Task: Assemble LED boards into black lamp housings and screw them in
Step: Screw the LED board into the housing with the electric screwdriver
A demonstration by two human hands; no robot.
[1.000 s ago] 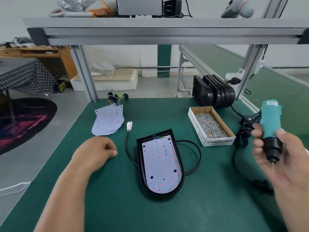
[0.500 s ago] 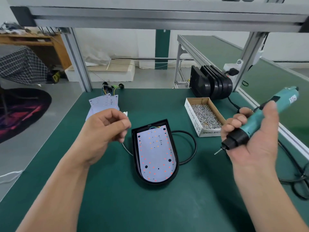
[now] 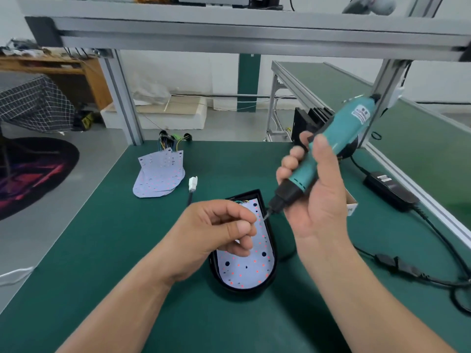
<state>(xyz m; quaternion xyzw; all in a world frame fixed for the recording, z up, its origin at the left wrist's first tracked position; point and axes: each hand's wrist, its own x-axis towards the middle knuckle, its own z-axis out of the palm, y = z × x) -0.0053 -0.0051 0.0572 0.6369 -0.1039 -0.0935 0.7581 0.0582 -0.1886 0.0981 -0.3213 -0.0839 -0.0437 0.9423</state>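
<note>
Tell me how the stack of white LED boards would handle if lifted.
The stack of thin white LED boards looks flat and light, probably stiff. Fanned unevenly, the sheets would likely slide apart. Their coloured wires may snag.

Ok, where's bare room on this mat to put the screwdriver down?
Bare mat: near left, between the LED boards and left forearm; also front centre, before the housing. Right side is crowded: adapter, cables.

Left grip (image 3: 216, 230), right grip (image 3: 316, 200) and forearms (image 3: 122, 301) are bare.
</note>
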